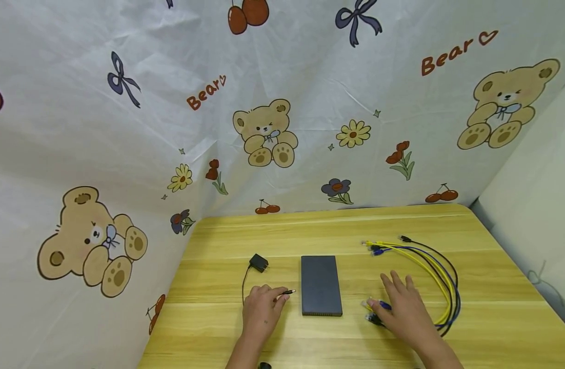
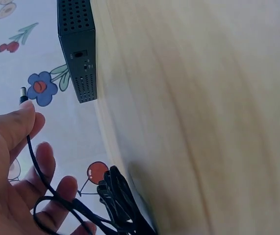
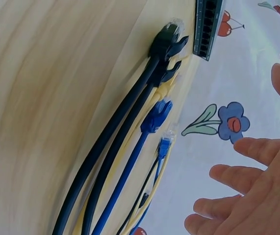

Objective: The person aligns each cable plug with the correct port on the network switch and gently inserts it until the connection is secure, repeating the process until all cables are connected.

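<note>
My left hand [image 1: 261, 310] pinches the black barrel plug [image 2: 24, 98] of a power cord between thumb and fingertip, its metal tip pointing at the black network switch [image 1: 320, 285]. In the left wrist view the switch's side shows a small round power socket [image 2: 79, 54]. The cord runs to a black power adapter [image 1: 259, 263] lying behind the hand. My right hand [image 1: 404, 310] is spread with nothing in its grasp, over the near ends of a group of network cables [image 1: 450, 292]. In the right wrist view, black, blue and yellow cable plugs [image 3: 155, 117] lie beside those fingers.
The wooden table [image 1: 356, 343] meets a bear-printed cloth [image 1: 310, 77] at the back and left. The cables' far plugs [image 1: 377, 248] lie toward the back right. A small black object [image 1: 264, 365] shows at the bottom edge beside the left forearm.
</note>
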{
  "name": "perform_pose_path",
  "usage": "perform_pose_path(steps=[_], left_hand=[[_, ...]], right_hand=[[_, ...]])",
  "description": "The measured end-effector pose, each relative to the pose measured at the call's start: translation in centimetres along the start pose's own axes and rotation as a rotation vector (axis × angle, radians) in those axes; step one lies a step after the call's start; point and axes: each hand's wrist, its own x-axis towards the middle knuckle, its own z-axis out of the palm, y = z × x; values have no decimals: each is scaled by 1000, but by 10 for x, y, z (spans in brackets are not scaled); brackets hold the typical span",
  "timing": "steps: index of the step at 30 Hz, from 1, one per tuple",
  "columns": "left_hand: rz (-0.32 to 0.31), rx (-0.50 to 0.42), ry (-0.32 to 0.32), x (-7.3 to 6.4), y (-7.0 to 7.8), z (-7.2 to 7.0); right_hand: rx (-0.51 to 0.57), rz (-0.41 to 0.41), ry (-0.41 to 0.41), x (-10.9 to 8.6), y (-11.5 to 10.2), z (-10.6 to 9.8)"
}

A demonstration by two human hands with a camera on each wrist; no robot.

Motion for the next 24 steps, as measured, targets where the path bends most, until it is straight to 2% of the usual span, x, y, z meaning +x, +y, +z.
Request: perform_pose_path(steps=[7, 15, 24], left_hand=[[28, -20, 37, 0, -2, 2], [16, -31, 6, 0, -1, 2], [-1, -52, -3, 1, 0, 2]], right_hand=[[15, -29, 11, 3, -13, 2], [-9, -97, 46, 6, -33, 12], [-5, -133, 38, 15, -53, 22]])
